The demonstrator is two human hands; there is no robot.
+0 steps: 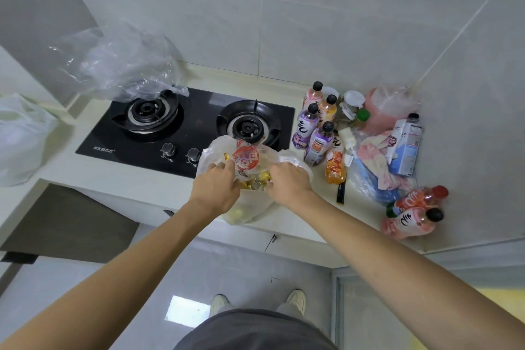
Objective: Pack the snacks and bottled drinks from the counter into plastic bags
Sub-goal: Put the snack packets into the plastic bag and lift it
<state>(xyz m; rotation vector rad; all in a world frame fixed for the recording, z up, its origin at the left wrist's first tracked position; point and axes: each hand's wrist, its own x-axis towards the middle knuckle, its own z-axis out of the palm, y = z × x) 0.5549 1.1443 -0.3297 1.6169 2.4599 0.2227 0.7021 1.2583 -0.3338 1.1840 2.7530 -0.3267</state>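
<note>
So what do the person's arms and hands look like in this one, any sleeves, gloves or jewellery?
Both forearms are bare up to the frame edge, with no sleeves in view. The left hand and right hand wear no gloves, and no rings, watch or wristband can be seen. The fingertips are hidden from view.

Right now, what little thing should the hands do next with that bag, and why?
Probably keep the left hand on the plastic bag and reach the right hand for the orange bottle lying closest. Both hands grip the bag's mouth, snacks sit inside, and bottles wait unpacked.
</note>
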